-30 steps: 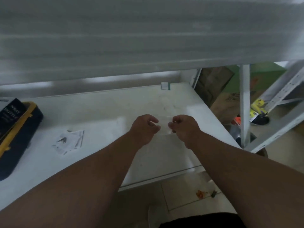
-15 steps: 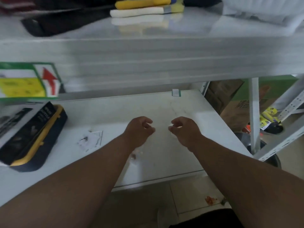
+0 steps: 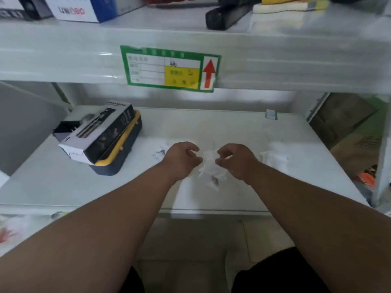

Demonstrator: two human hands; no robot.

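Head view, centre frame: left hand [image 3: 182, 159] and right hand [image 3: 237, 161], fingers curled, each pinched the top of a small clear bag [image 3: 209, 166] hanging between them over the shelf [image 3: 232, 127], its long axis running down-frame, both hands equally near.

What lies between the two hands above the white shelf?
A crumpled clear plastic bag with small dark bits inside, pinched by left hand and right hand, in the head view.
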